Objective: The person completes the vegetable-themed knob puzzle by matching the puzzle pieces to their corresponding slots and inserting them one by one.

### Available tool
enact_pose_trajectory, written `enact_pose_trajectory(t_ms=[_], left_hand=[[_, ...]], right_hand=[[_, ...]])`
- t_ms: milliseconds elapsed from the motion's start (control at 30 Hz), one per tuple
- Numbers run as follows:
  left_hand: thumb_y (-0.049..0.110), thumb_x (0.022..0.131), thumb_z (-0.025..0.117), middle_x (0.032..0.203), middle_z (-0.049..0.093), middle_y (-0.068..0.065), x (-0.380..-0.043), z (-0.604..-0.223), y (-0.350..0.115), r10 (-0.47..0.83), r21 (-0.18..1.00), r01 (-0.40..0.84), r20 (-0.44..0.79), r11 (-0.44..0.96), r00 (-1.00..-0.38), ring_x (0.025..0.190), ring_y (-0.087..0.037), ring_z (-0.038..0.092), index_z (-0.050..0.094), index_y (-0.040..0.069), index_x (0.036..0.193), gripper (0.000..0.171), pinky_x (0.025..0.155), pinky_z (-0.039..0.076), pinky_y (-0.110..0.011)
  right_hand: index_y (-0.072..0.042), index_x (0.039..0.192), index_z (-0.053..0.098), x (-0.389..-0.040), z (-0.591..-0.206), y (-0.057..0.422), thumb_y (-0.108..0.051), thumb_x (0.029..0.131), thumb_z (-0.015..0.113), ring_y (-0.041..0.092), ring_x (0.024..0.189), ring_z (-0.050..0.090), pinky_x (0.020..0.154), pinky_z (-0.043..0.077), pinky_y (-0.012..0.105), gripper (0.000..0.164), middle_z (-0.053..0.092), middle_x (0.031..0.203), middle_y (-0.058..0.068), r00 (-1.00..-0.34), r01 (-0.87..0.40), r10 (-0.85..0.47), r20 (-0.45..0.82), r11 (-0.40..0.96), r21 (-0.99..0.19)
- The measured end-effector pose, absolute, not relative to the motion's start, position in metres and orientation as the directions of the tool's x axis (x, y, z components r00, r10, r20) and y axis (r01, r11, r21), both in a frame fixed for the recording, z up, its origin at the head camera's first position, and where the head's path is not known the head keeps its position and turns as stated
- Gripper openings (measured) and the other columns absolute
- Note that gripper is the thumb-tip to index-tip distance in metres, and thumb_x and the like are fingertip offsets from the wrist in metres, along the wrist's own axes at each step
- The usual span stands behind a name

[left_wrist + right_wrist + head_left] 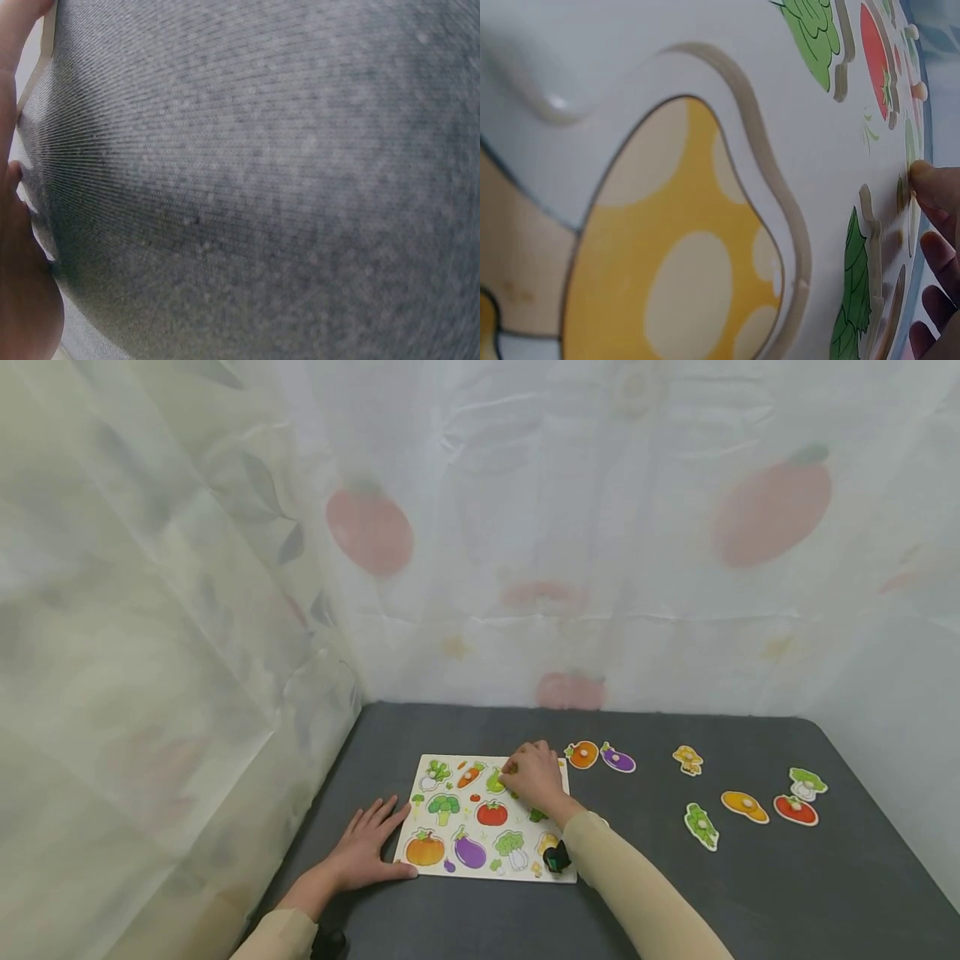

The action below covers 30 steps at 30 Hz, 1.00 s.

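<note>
A white vegetable puzzle board (480, 842) lies on the dark table. My right hand (536, 777) reaches over its upper right part. Its fingertips pinch at a green pear-shaped puzzle piece (495, 780) in the top row; the fingers hide any knob there. In the right wrist view, a fingertip (928, 180) touches the board by a green shape, with the other fingers bent behind. My left hand (365, 847) rests with spread fingers at the board's left edge, thumb by the lower left corner. A yellow mushroom recess (690, 247) shows close up in the right wrist view.
Right of the board lie loose pieces: a pumpkin (582, 754), an eggplant (618, 759), a mushroom (687, 760), a green vegetable (701, 827), a yellow-orange piece (745, 807), a tomato (797, 811) and a leafy white-stemmed vegetable (807, 784). Printed curtains (480, 527) hang behind the table (825, 885).
</note>
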<state>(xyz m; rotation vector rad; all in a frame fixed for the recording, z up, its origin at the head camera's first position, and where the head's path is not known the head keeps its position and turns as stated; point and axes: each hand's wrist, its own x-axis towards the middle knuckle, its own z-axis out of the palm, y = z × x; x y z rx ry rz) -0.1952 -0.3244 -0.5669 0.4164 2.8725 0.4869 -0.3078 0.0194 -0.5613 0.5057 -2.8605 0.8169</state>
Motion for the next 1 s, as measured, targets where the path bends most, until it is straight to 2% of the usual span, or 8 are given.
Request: enact_pose_trajectory(t_ms=[300, 500, 600, 800, 1000], left_hand=[[0.084, 0.072, 0.069, 0.168, 0.021, -0.012, -0.195, -0.567, -0.325, 0.304, 0.349, 0.239, -0.143, 0.906, -0.942, 0.154, -0.042, 0.013, 0.032, 0.023, 0.163, 0.116, 0.119, 0.006, -0.068], [0.084, 0.073, 0.068, 0.169, 0.02, -0.011, -0.196, -0.568, -0.325, 0.301, 0.343, 0.235, -0.155, 0.91, -0.941, 0.155, -0.041, 0.012, 0.03, 0.025, 0.164, 0.115, 0.12, 0.006, -0.066], [0.084, 0.073, 0.067, 0.169, 0.02, -0.011, -0.198, -0.568, -0.326, 0.304, 0.341, 0.238, -0.155, 0.909, -0.94, 0.155, -0.041, 0.012, 0.03, 0.025, 0.164, 0.115, 0.12, 0.006, -0.066], [0.085, 0.072, 0.068, 0.169, 0.021, -0.012, -0.201, -0.568, -0.324, 0.31, 0.346, 0.241, -0.158, 0.907, -0.938, 0.154, -0.041, 0.012, 0.03, 0.025, 0.164, 0.115, 0.12, 0.007, -0.067], [0.086, 0.072, 0.067, 0.169, 0.02, -0.011, -0.203, -0.569, -0.323, 0.301, 0.335, 0.235, -0.162, 0.912, -0.94, 0.155, -0.04, 0.012, 0.03, 0.026, 0.164, 0.116, 0.12, 0.006, -0.065]], right_hand=[[-0.025, 0.085, 0.08, -0.307, -0.562, 0.018, -0.037, 0.088, 0.082, 0.025, 0.107, 0.048, 0.085, 0.037, 0.042, 0.013, 0.063, 0.099, -0.003, -0.94, -0.337, -0.261, 0.222, 0.821, -0.461], [-0.026, 0.088, 0.079, -0.308, -0.565, 0.019, -0.039, 0.09, 0.077, 0.027, 0.111, 0.049, 0.089, 0.038, 0.045, 0.013, 0.063, 0.1, -0.002, -0.937, -0.346, -0.28, 0.211, 0.83, -0.438], [-0.027, 0.093, 0.081, -0.311, -0.562, 0.024, -0.041, 0.093, 0.074, 0.03, 0.118, 0.048, 0.094, 0.038, 0.049, 0.016, 0.064, 0.107, -0.001, -0.936, -0.353, -0.302, 0.184, 0.816, -0.457], [-0.022, 0.114, 0.08, -0.315, -0.539, 0.052, -0.037, 0.098, 0.069, 0.037, 0.132, 0.042, 0.109, 0.033, 0.06, 0.024, 0.064, 0.126, 0.006, -0.941, -0.338, -0.279, 0.193, 0.731, -0.593], [-0.017, 0.122, 0.077, -0.315, -0.514, 0.083, -0.033, 0.099, 0.069, 0.038, 0.132, 0.042, 0.11, 0.03, 0.062, 0.028, 0.063, 0.129, 0.007, -0.921, -0.39, -0.282, 0.27, 0.676, -0.625]])
